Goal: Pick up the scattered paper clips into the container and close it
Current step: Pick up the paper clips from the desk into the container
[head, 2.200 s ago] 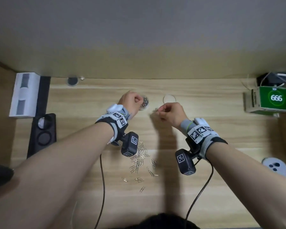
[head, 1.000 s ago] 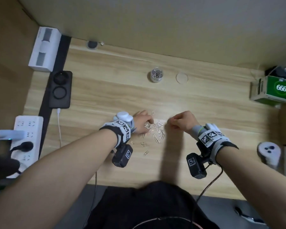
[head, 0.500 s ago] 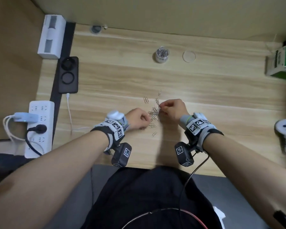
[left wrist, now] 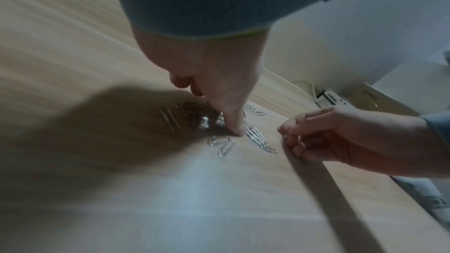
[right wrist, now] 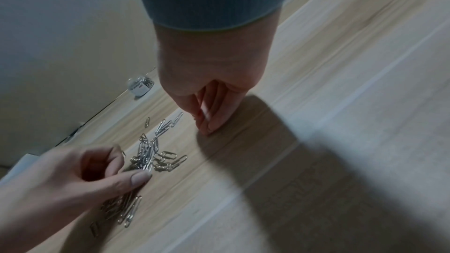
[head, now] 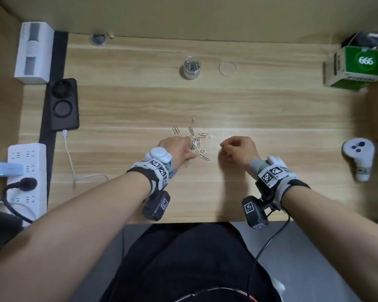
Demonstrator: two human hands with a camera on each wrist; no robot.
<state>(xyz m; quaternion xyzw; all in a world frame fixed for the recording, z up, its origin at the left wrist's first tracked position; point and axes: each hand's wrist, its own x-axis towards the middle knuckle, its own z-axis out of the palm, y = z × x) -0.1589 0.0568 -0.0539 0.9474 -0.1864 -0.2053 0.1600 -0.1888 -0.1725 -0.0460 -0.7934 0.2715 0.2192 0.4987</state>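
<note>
Several silver paper clips lie in a loose pile on the wooden desk, also seen in the left wrist view and the right wrist view. My left hand is on the pile's left side, thumb and curled fingers pinching some clips. My right hand is a short way right of the pile, its fingertips bunched and touching the bare desk; I see no clip in it. The small clear container stands open at the back with clips inside, its clear round lid lying flat to its right.
A green box sits at the back right and a white controller at the right edge. On the left are a white power strip, a black charging pad, a white box and a white cable.
My right hand has pulled away to the right of the pile. My left hand has moved up onto the clips. The clips are bunched closer together than a second ago.
</note>
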